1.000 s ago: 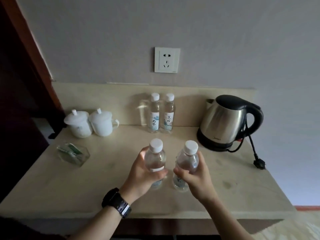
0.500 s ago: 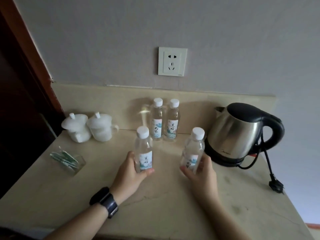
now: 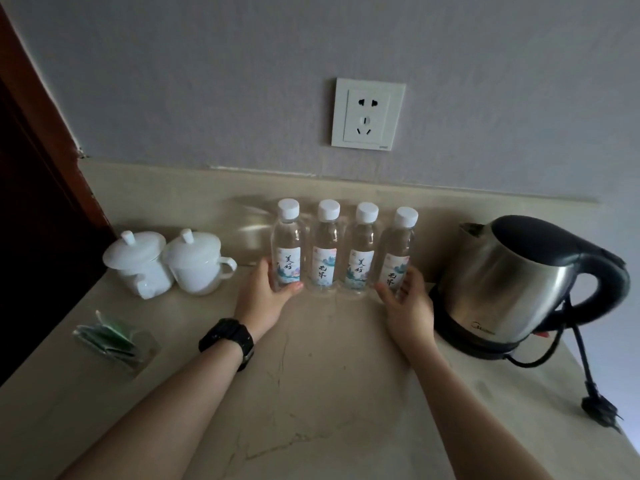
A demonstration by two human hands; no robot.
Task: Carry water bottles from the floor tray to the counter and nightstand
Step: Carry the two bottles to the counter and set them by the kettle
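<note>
Nearest, two bare forearms reach forward over the pale beige stone desk (image 3: 311, 393), the left one wearing a black wristwatch (image 3: 227, 341). At their ends the hands meet the row of bottles. The left hand (image 3: 265, 294) curls its fingers and thumb round the base of the leftmost clear plastic water bottle with a white cap (image 3: 287, 251); the right hand (image 3: 407, 299) cups the rightmost clear water bottle (image 3: 396, 254) low down, thumb in front and fingers behind. Holding each low probably lets the person seat it flat and nudge it against its neighbour.

Between them stand two more capped clear bottles (image 3: 341, 254), so all four form a tight upright line against the backsplash, labels facing out, likely for a tidy display. Off to the left sit a clear holder of green sachets (image 3: 110, 337) and, farther back, two white lidded porcelain cups (image 3: 166, 263). On the right a stainless steel kettle with a black handle (image 3: 519, 282) rests on its base, its cord (image 3: 588, 375) lying unplugged on the desk. Above, a white wall socket (image 3: 368, 114) is set in the grey wall.

Half a second ago the two held bottles stood apart in front of the back pair, well short of it; now they flank that pair. The camera has also come closer and lower. The counter part of the task looks nearly finished, with only release left.
</note>
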